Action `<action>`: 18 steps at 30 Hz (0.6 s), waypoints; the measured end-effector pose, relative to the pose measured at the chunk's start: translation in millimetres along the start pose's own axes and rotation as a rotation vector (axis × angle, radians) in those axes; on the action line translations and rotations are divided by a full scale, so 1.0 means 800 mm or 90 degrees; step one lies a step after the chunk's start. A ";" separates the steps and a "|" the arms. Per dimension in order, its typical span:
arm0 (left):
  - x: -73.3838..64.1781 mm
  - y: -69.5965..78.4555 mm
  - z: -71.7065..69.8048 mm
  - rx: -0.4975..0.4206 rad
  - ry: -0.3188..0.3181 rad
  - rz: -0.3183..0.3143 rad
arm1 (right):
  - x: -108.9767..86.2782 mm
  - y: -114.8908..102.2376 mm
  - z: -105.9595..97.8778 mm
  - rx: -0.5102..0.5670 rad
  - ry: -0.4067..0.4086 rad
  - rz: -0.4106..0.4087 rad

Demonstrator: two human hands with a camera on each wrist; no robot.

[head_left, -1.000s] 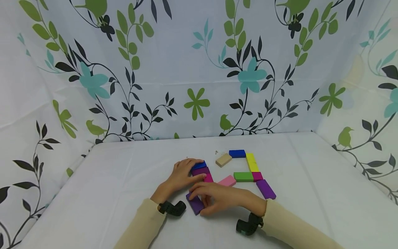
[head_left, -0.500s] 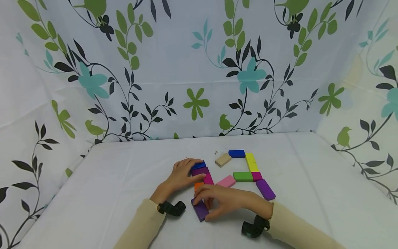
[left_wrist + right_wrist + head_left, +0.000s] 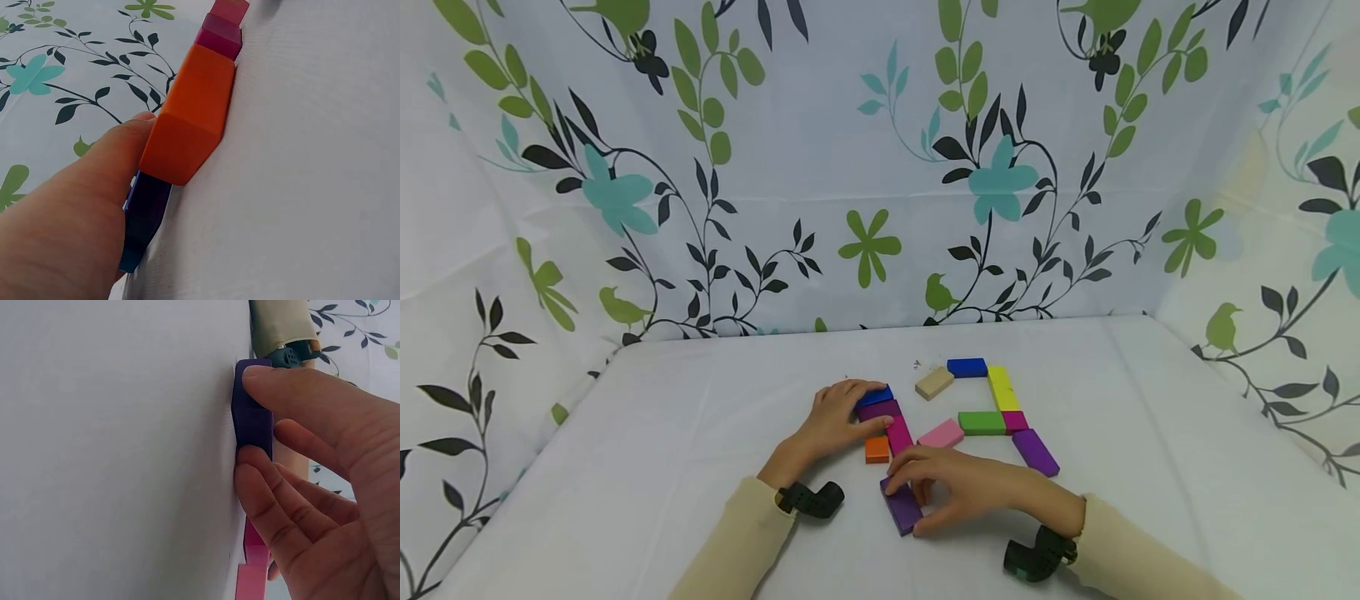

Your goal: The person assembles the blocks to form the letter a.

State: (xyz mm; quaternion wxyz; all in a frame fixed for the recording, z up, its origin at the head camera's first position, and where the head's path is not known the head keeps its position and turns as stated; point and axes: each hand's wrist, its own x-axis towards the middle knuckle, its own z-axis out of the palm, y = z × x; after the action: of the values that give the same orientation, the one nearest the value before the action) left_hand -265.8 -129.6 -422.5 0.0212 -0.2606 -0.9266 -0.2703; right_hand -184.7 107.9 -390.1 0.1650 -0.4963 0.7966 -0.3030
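Note:
My right hand [image 3: 973, 487] pinches a dark purple block [image 3: 902, 510] by its ends, thumb at the near end and fingertips at the far end. In the right wrist view the purple block [image 3: 253, 425] sits between thumb and fingers, low over the white cloth. My left hand [image 3: 831, 423] rests on a slanting row of blocks, its fingers over a blue block [image 3: 876, 396] and its thumb reaching a magenta block [image 3: 899, 435]. A plum block [image 3: 880, 410] lies between those two. Beside the row, under the left thumb, lies an orange block [image 3: 876, 450].
Right of the hands, a pink block [image 3: 942, 433] adjoins a second outline: green [image 3: 981, 423], small magenta [image 3: 1014, 422], yellow [image 3: 1002, 389], blue [image 3: 967, 367] and purple blocks [image 3: 1036, 452]. A tan block [image 3: 935, 383] lies apart behind. A patterned curtain [image 3: 820, 167] backs the table.
My right hand has slid the purple block rightward and slightly nearer, away from the orange block, which has come into sight. My left hand has stayed in place on the row.

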 end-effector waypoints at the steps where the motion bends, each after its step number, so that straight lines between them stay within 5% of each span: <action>1: 0.000 0.000 0.000 0.001 -0.001 -0.001 | -0.002 0.001 0.000 0.002 0.001 0.003; 18: -0.001 0.002 -0.001 -0.003 -0.004 -0.006 | -0.023 0.011 -0.005 0.012 0.031 0.035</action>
State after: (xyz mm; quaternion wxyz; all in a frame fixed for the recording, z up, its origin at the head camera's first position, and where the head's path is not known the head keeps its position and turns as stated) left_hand -264.8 -129.2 -421.1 0.0161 -0.2573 -0.9272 -0.2716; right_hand -184.5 128.7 -393.4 0.1583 -0.4652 0.8107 -0.3182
